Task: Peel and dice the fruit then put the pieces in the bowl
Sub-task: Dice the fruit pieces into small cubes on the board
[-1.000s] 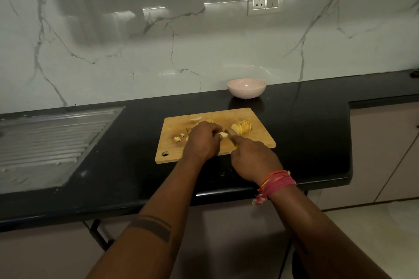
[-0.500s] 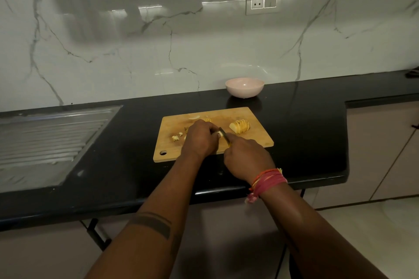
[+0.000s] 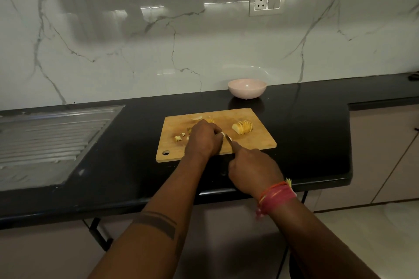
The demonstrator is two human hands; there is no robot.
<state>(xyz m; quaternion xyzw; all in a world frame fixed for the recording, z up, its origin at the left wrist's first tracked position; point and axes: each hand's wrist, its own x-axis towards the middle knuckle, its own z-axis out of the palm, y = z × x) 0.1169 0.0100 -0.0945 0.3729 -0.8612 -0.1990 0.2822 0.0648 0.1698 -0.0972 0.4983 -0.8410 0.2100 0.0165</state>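
Note:
A wooden cutting board (image 3: 256, 140) lies on the black counter. My left hand (image 3: 204, 138) curls over a pale fruit piece (image 3: 223, 135) at the board's middle, hiding most of it. My right hand (image 3: 254, 170) grips a knife (image 3: 229, 139) whose blade meets the fruit beside my left fingers. A sliced yellow fruit chunk (image 3: 243, 127) sits to the right on the board. Small diced bits (image 3: 179, 137) lie to the left, and a thin slice (image 3: 196, 117) rests near the far edge. The pink bowl (image 3: 247, 88) stands behind the board by the wall.
A steel sink drainboard (image 3: 45, 140) fills the counter's left side. The counter's front edge (image 3: 158, 199) runs below my forearms, and a lower cabinet (image 3: 385, 154) is at the right. A wall socket (image 3: 267, 2) sits on the marble backsplash.
My right hand has drawn slightly back toward me with the knife, its blade staying at the fruit. My left hand stays over the piece.

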